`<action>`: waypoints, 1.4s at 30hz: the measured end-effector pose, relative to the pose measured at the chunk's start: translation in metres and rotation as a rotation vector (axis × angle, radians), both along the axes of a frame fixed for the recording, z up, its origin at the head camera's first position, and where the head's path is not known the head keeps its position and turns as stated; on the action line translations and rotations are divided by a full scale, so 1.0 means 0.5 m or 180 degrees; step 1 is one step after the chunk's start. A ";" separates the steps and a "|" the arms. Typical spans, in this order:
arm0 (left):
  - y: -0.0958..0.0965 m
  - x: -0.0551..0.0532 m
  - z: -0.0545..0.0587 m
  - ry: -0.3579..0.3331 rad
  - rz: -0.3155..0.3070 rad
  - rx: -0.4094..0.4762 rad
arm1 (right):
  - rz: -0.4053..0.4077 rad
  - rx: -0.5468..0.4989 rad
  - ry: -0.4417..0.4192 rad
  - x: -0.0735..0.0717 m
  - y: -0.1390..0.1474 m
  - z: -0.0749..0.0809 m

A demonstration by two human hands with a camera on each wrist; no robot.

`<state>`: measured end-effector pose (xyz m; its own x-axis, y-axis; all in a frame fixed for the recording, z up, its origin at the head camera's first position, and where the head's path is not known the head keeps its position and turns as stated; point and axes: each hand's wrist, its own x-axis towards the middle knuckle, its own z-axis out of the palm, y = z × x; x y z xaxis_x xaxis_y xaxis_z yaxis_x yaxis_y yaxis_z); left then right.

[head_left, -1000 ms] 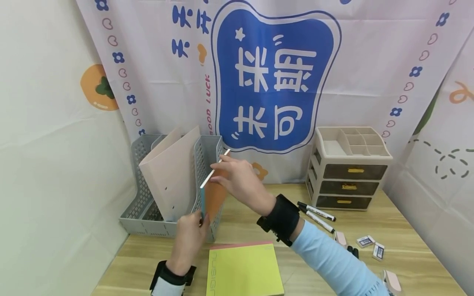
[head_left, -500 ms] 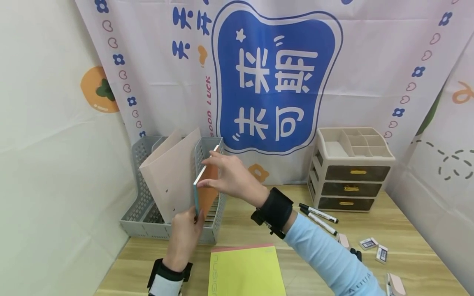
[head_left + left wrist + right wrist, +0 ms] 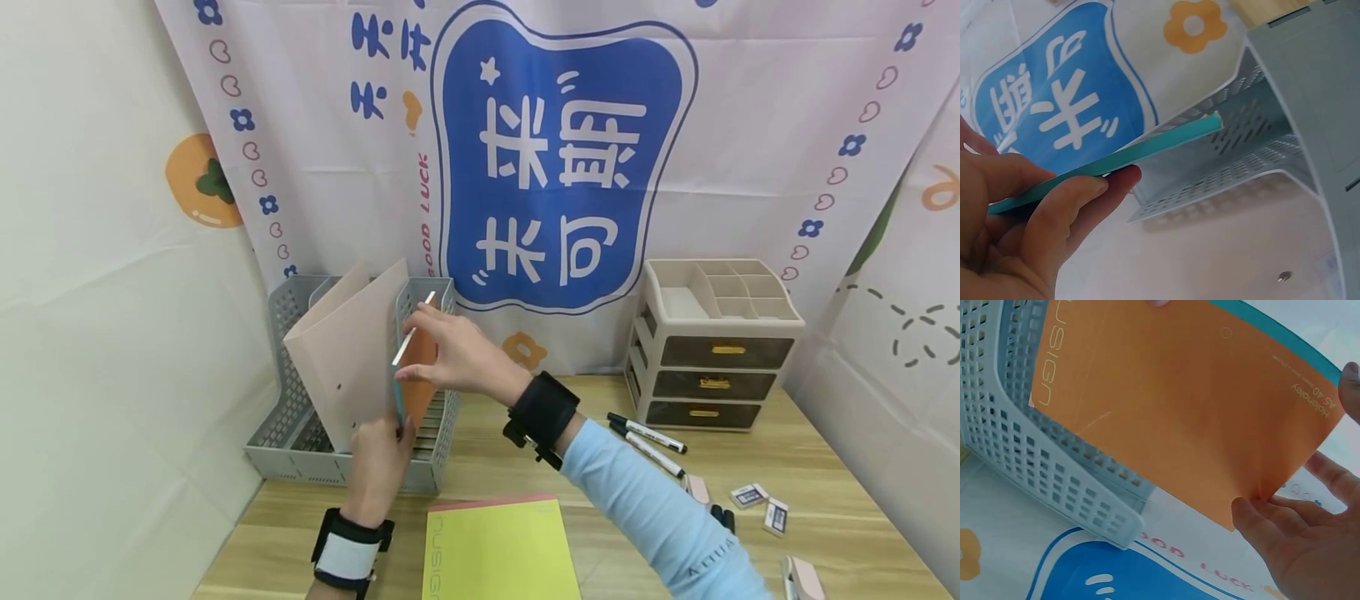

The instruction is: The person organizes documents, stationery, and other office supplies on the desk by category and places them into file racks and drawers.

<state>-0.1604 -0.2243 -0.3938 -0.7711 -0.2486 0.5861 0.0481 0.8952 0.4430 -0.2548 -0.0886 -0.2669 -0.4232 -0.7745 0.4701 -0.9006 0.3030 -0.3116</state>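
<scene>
An orange notebook point(image 3: 422, 371) with a teal spine stands upright over the right slot of the grey file rack point(image 3: 424, 477). My right hand point(image 3: 467, 354) holds its white top edge, thumb near the corner and fingers further back. Lower down, my left hand point(image 3: 379, 458) pinches the teal spine point(image 3: 1166, 139) between thumb and fingers. The right wrist view shows the orange cover point(image 3: 1179, 406) and its lower end inside the rack's perforated walls point(image 3: 1066, 481). A pale pink folder point(image 3: 348, 358) leans in the neighbouring slot, left of the notebook.
A yellow-green notebook point(image 3: 498, 550) lies at the front of the table, with a pink edge beneath it. To the right are markers point(image 3: 648, 433), small erasers point(image 3: 776, 517), a pink-and-white stapler-like item point(image 3: 804, 579) and a beige drawer unit point(image 3: 720, 367).
Both hands have carried the orange notebook left, from beside the rack's right wall to over its right slot, and slightly down. The right arm has shifted left with it.
</scene>
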 end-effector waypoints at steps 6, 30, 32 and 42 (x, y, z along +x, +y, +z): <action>-0.011 -0.029 -0.015 -0.0059 -0.0020 0.0061 | -0.0124 0.0092 -0.0067 -0.018 -0.011 -0.018; -0.043 -0.143 -0.083 -0.0411 -0.0092 0.0455 | -0.0298 -0.0191 -0.0181 -0.048 -0.053 -0.127; -0.045 -0.148 -0.087 -0.0387 -0.0147 0.0499 | -0.0318 -0.0145 -0.0183 -0.047 -0.056 -0.134; -0.065 -0.181 -0.106 -0.0446 -0.0284 0.0581 | -0.0411 -0.0019 -0.0234 -0.051 -0.063 -0.158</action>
